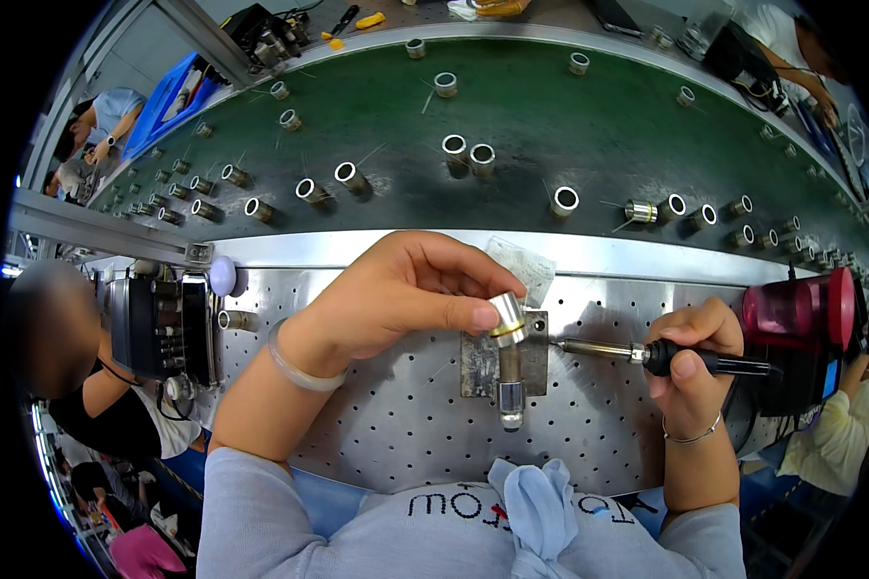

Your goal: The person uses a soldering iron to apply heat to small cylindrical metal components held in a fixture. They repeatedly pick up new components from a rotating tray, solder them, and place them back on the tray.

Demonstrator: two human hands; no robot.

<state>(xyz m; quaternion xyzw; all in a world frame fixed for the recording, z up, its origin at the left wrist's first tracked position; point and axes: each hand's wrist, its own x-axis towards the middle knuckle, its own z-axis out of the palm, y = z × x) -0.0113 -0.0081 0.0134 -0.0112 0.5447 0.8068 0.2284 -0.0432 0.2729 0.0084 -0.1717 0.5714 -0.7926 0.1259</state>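
Observation:
My left hand (396, 289) pinches a short silver metal sleeve with a brass-coloured band (508, 318) between thumb and fingers. The sleeve is tilted, over the top of an upright metal post (511, 391); whether it touches the post I cannot tell. The post stands at a dark, worn metal plate (478, 372) on the bench. In my right hand (697, 362) is a soldering iron (661, 356) with a black handle. Its thin tip points left, close to the plate's right edge and a little apart from the sleeve.
A green conveyor belt (396, 116) beyond the bench carries many metal sleeves (565, 201), some with fine wires. On the perforated bench (396, 415) lie a single sleeve (234, 319), a black device (154, 323) and a clear bag (523, 270). A pink container (792, 314) stands right. People work nearby.

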